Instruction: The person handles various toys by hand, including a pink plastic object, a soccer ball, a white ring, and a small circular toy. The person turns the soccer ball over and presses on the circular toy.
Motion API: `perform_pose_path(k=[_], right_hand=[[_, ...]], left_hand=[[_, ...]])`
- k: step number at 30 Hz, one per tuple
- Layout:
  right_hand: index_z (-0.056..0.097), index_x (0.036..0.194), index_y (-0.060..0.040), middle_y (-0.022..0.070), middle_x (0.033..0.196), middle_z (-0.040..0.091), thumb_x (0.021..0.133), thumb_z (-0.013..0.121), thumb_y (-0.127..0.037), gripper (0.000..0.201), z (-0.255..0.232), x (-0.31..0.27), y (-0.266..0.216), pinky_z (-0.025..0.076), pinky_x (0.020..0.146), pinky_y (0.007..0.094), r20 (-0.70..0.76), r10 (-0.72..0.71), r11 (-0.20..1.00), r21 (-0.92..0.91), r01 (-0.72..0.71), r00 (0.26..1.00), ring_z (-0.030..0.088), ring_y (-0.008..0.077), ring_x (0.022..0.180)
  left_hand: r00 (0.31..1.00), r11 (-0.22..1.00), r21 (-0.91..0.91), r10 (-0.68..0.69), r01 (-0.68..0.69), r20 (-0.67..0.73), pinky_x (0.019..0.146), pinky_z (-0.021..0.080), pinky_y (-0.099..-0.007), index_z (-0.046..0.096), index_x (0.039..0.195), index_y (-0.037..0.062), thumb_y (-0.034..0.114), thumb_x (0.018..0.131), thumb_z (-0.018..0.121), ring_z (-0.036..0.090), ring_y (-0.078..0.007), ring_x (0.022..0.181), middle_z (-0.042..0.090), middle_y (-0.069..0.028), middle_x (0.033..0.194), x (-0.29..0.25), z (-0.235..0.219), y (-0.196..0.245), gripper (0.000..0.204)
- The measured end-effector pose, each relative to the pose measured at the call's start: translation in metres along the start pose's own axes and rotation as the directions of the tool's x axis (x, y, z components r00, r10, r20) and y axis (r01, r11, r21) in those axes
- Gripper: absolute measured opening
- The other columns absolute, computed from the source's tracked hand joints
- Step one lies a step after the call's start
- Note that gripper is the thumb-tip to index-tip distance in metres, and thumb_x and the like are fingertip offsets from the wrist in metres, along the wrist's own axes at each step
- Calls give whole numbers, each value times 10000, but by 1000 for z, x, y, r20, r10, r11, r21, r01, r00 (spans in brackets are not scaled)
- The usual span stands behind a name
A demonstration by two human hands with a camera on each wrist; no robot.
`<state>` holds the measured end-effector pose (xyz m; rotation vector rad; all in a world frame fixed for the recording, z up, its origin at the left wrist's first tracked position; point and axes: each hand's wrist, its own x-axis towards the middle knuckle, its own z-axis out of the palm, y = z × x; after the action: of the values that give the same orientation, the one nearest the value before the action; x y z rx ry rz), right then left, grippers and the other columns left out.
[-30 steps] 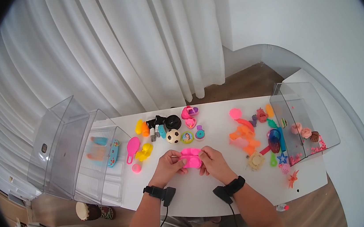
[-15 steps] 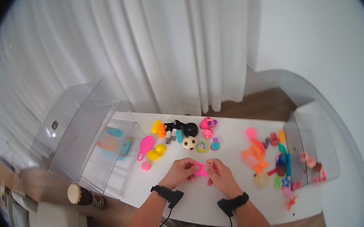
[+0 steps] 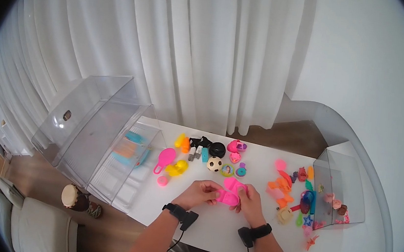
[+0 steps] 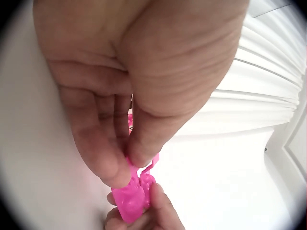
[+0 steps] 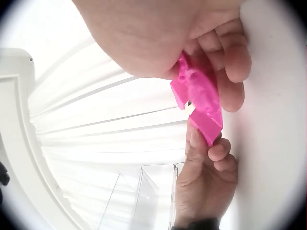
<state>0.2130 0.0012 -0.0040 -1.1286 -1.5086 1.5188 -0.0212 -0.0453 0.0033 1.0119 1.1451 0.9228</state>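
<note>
Both hands hold one bright pink hinged plastic mould (image 3: 228, 198) over the front middle of the white table. Its two halves stand apart at an angle, with rounded hollows showing. My left hand (image 3: 199, 194) pinches its left end between thumb and fingers. At the right side my right hand (image 3: 251, 207) grips it, the thumb near the upper half. In the right wrist view the pink mould (image 5: 204, 93) spans from one hand to the other, partly hidden by the right palm. Just beyond the hands lie a small football (image 3: 214, 164) and a round green-rimmed toy (image 3: 228, 170).
Clear plastic bins stand at the left (image 3: 107, 140) and right (image 3: 321, 187) ends of the table (image 3: 186, 232). A pink paddle (image 3: 166, 157), yellow toy (image 3: 177, 168) and pink ball (image 3: 162, 181) lie left. Orange pieces (image 3: 281, 189) and other colourful toys lie right.
The pink mould goes from nearly flat between both hands to its halves standing at an angle. My right hand has turned with it. The head view has shifted, showing more floor at left.
</note>
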Motion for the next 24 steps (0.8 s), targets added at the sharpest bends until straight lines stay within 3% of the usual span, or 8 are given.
perform_pose_path(k=[5,10,17,20,23,24], right_hand=[[599,1151,3,95,870,703,1132,523,-261,275,1,-1,-1,527,492,263,-63,-2,994,113,9,998,712,169,616],[613,1169,-5,86,873,687,1133,474,-284,314,-3,-2,0,507,508,257,135,5,993,112,-21,991,705,152,631],[628,1183,-13,50,790,660,1133,455,-291,331,-4,-2,4,488,517,250,158,13,997,73,-25,987,654,131,594],[629,1199,-14,49,800,652,1130,473,-308,340,-2,-4,1,478,532,260,152,68,997,24,-73,986,626,123,584],[639,1193,-8,59,798,654,1105,554,-298,315,4,-7,-2,497,553,277,143,42,999,-2,-42,989,631,132,598],[639,1177,-3,68,800,658,1087,595,-288,302,8,-9,-5,509,565,289,108,-33,998,-57,39,994,635,136,605]], left_hand=[[1000,998,-58,-5,3,-30,751,600,-260,678,1224,23,92,1008,740,712,-116,809,736,-39,971,5,0,-5,235],[996,997,-75,18,-24,-83,747,605,-260,655,1236,12,82,1006,747,712,-122,820,731,-48,969,4,7,-1,258],[995,999,31,28,-25,-91,757,612,-260,678,1203,-13,159,1025,752,719,-115,828,738,-62,969,5,5,-3,258],[996,998,64,15,-10,-93,739,611,-258,689,1137,-10,204,1031,753,720,-115,801,732,-59,933,6,3,-4,247],[995,997,83,16,-7,-101,719,610,-262,679,1083,0,273,1049,734,719,-120,765,724,-55,891,6,4,-4,280],[995,997,82,15,-7,-102,719,610,-262,679,1083,0,273,1049,734,719,-120,765,724,-55,891,6,5,-4,280]])
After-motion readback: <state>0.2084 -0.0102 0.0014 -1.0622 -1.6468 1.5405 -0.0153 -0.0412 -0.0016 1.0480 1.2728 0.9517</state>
